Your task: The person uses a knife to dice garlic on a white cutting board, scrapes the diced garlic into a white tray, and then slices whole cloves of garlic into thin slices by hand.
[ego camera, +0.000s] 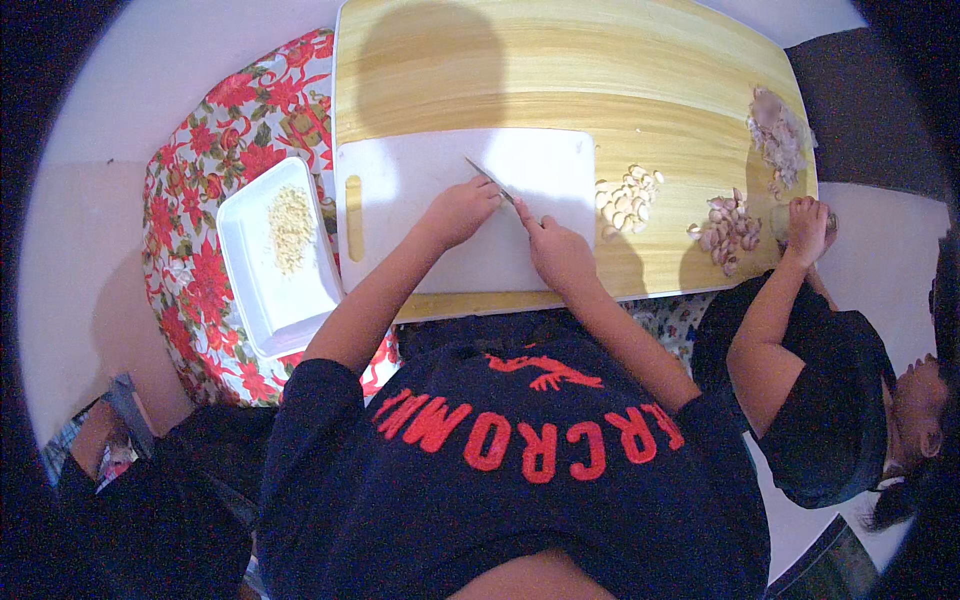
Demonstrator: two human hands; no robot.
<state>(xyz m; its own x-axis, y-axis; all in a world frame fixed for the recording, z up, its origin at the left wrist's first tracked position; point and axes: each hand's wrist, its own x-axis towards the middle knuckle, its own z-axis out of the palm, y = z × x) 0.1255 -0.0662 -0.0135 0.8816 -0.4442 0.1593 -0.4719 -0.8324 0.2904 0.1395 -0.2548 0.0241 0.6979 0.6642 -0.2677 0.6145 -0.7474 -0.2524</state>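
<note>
A white plastic cutting board (465, 262) with a slot handle lies on a wood-patterned table (622, 45). My right hand (561, 251) grips a small knife (491, 178), its blade pointing up and left over the board. Against the blade rest the bent fingers of my left hand (461, 211); whether they pinch something small is hidden. Peeled garlic cloves (628, 201) lie just right of the board. Left of it, a white tray (304, 334) holds finely chopped garlic (291, 229).
Unpeeled garlic cloves (727, 229) and a heap of garlic skins (776, 139) lie at the table's right. There another person's hands (808, 229) hold a glass jar. A poinsettia-patterned cloth (199, 247) lies under the tray. Another person's dark clothing shows at lower left.
</note>
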